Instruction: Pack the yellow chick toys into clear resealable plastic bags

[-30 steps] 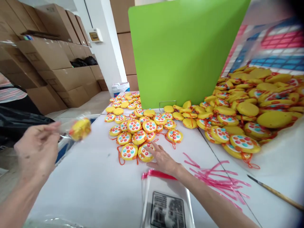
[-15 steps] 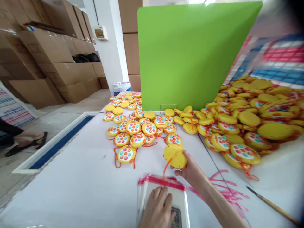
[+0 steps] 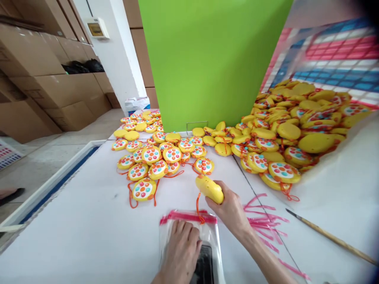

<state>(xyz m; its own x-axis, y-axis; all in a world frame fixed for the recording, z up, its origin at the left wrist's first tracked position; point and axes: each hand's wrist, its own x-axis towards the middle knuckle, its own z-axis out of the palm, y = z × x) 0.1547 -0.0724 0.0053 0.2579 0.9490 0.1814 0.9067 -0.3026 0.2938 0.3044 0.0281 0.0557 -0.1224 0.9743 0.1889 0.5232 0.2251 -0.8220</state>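
My right hand is closed round a yellow turtle-like popper toy, tilted edge-on above the table. The toy's orange cord hangs down over the pink edge of a clear plastic pouch. My left hand lies on that pouch, fingers slightly bent and pressing on its surface. Beside the left hand shows a dark rectangular device; whether it is inside the pouch or under it I cannot tell. Just beyond the held toy rests another toy with its coloured bubbles facing up.
Several like toys lie in a group left of centre, and a large heap spreads at the right. A green board stands behind. Pink strips and a thin wooden-handled tool lie at the right.
The toy in my right hand has turned from showing its flat yellow back to edge-on. My view has shifted right and down. My left hand remains on the pouch.
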